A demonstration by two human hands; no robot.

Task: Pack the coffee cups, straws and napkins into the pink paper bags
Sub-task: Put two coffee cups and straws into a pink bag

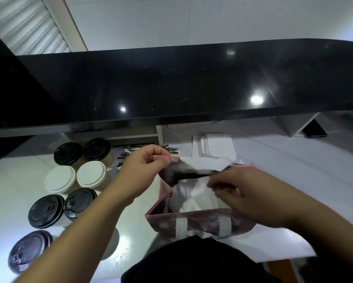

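Low in the frame's centre, one pink bag (192, 219) holds a cup and napkin; left hand (143, 170) pinches its rim, right hand (236, 193) pinches the napkin (194, 190), seven cups (60, 178) wait at left.

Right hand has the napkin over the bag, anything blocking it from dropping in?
Nothing visible blocks it. The left hand pinches the far rim of the pink paper bag, holding the mouth open. The right hand holds the napkin in the opening, above a white-lidded cup already inside.

Seven lidded cups (92, 174), one pink bag (192, 221), two hands (143, 170)
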